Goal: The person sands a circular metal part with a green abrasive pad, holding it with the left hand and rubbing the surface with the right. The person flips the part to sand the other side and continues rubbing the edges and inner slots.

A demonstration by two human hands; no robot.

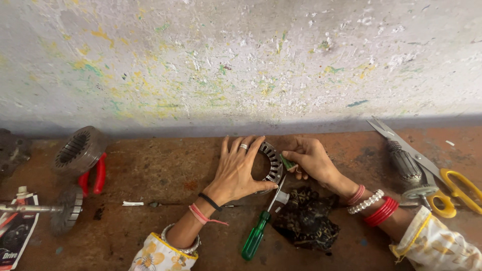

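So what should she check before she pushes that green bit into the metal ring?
1. Left hand steadies the metal ring: ok, palm and fingers rest on it.
2. Right hand grips the green strip: ok, pinched at the ring's edge.
3. Strip lined up with a slot: cannot tell, too small.
4. Screwdriver within reach: ok, lying just below the ring.
5. Scissors away from the fingers: ok, off to the right.
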